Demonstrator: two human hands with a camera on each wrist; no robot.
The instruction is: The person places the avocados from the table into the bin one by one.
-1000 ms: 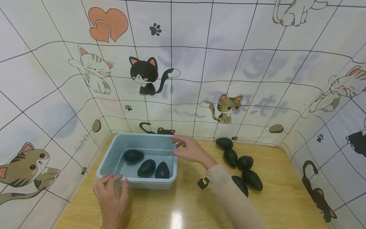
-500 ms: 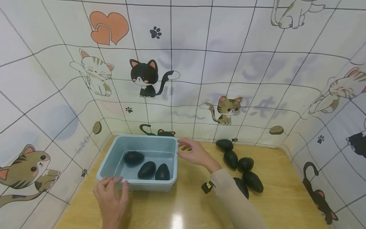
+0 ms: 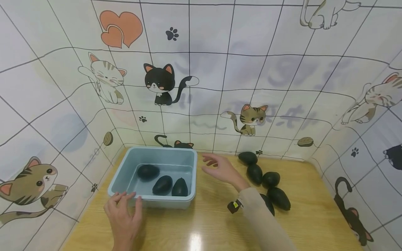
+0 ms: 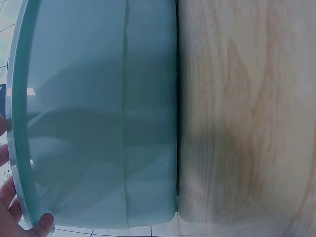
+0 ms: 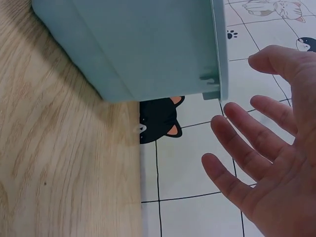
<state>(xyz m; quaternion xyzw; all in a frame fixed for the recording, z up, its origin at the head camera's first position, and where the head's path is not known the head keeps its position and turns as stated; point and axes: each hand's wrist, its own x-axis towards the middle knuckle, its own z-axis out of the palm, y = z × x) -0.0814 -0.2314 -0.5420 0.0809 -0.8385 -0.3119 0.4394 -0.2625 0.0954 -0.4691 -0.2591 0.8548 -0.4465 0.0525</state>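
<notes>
A light-blue plastic bin [image 3: 157,202] stands on the wooden table against the back wall. Three dark avocados lie inside: one avocado [image 3: 148,172] toward the back left, another [image 3: 162,185] near the middle, a third [image 3: 180,188] at the front right. My left hand [image 3: 124,216] rests its fingertips on the front rim by the left corner, thumb near the rim's outer side. Just right of the bin, my right hand [image 3: 221,169] is raised with loosely bent, spread fingers and holds nothing. In the right wrist view, the right hand [image 5: 266,153] is apart from the bin's rim.
On the right of the table [image 3: 213,223] sits a cluster of several avocados [image 3: 278,198], one partly hidden by the right sleeve [image 3: 263,216]. Tiled walls with cat pictures [image 3: 252,118] enclose the back and sides. A small black device [image 3: 233,206] hangs at the right wrist.
My right hand has drawn away from the bin's right rim and moved a little rightward. My left hand has stayed at the front rim, and the avocados have not moved.
</notes>
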